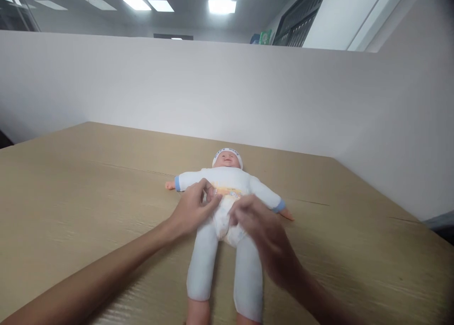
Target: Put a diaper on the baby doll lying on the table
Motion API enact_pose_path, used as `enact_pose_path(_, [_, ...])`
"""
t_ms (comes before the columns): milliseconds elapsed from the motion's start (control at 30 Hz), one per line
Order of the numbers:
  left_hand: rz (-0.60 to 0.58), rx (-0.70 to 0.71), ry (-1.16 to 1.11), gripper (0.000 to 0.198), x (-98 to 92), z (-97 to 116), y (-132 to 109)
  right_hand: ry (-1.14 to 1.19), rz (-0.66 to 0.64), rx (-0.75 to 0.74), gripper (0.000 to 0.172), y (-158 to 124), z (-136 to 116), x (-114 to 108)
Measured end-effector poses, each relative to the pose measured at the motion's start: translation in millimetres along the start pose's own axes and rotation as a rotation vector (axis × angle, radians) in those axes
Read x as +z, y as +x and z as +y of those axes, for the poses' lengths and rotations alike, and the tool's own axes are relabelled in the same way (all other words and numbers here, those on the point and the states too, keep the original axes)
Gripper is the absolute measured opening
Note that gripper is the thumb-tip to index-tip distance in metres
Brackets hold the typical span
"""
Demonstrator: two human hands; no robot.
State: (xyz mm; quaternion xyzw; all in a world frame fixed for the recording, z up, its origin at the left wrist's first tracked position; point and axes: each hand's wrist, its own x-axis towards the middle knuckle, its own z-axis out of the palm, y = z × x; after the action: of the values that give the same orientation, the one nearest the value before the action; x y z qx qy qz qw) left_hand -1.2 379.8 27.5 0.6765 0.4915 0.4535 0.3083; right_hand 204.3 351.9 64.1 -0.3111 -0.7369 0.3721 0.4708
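A baby doll (232,176) lies on its back with its arms spread and its feet toward me. It wears a white suit with blue cuffs, a lettered white cap and a white diaper (223,216) over the suit. My left hand (194,203) is at the diaper's upper left edge, its fingers and thumb curled in around that edge. Over the right side of the diaper is my right hand (257,218), blurred by motion with its fingers bent. Whether it grips anything does not show. The doll's feet run out of the bottom of the view.
The doll lies on a wide tan tabletop (106,188) with seams in its surface. A white partition (198,88) rises behind the table and along its right side. Beyond it are ceiling lights (222,6) and a green package (265,37).
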Motion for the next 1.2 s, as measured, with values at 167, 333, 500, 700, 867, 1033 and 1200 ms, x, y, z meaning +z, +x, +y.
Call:
enact_pose_path(167, [-0.142,0.043,0.111,0.025,9.1,39,-56,-0.409,-0.447,-0.257,0.009,-66,-5,17])
enact_pose_path(333, [-0.318,0.115,0.434,0.016,15.2,31,-90,-0.571,-0.544,-0.118,0.012,-91,12,21])
enact_pose_path(500, [-0.263,0.050,0.547,0.009,4.8,6,-93,-0.552,-0.322,0.176,0.009,-88,14,-2])
enact_pose_path(700, [-0.174,-0.062,0.434,0.013,5.2,-5,-84,-0.393,-0.125,0.377,0.024,-82,34,-13])
enact_pose_path(867, [-0.154,-0.090,0.398,0.026,8.6,-6,-81,-0.564,-0.066,0.389,0.038,-89,49,-7])
enact_pose_path(1033, [-0.217,-0.060,0.490,0.014,7.8,-5,-78,-0.677,-0.158,0.302,0.036,-85,48,-3])
enact_pose_path(1200, [-0.244,-0.053,0.511,0.017,10.8,-2,-72,-0.608,-0.161,0.286,0.032,-77,42,-2])
